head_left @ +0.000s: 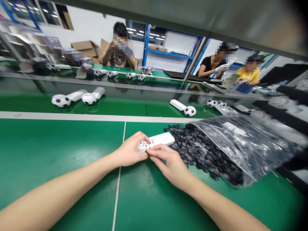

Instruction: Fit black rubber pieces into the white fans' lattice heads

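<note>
My left hand (pixel 133 149) is closed around the round end of a white football-shaped device (pixel 162 139). Its round end is an open white lattice, and a flat white handle points away to the right. My right hand (pixel 169 160) meets it from the right, thumb and forefinger pinched together at the edge of the lattice. Whatever lies between those fingertips is too small to make out. Just right of the handle spreads a heap of small black plastic pieces (pixel 202 149), spilling from a clear plastic bag (pixel 260 144).
Finished-looking black-and-white football devices (pixel 61 100) lie on the green strip beyond the white rail (pixel 72 116), with another one (pixel 190 111) to the right. Black trays (pixel 286 112) with white lattice parts stand at far right. Several people sit across the line. A shelf overhangs above.
</note>
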A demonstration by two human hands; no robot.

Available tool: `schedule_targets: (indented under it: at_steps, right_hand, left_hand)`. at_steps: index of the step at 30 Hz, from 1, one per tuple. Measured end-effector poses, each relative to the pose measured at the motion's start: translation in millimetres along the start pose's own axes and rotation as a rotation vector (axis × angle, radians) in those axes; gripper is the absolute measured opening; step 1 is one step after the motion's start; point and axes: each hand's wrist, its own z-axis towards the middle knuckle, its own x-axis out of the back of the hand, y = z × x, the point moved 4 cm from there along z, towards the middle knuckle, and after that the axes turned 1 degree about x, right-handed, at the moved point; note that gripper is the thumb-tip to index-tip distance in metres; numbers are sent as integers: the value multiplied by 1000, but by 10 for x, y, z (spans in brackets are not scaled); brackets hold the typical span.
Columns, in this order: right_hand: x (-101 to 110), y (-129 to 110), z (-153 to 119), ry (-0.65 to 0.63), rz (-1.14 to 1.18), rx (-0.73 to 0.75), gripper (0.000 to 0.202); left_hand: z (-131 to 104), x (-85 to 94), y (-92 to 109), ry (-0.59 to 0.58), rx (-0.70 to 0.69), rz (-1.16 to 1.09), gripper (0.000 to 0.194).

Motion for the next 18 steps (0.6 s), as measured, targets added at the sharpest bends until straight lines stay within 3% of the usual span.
schedule_targets:
  at_steps: [6, 9, 13, 18]
  right_hand:
    - [-103, 20, -54, -190, -283, -6, 44]
    - [37, 192, 16, -155, -368, -80, 46]
    - [374, 546, 80, 26, -786, -198, 40]
    - [441, 835, 47, -77, -1028, -245, 26]
  left_hand:
    - [-48, 30, -28, 169, -15, 34, 23]
    - [44, 149, -151, 241, 63, 63, 27]
    - [454, 509, -373, 367, 123, 177, 33]
    - [1077, 978, -714, 457, 202, 376, 30]
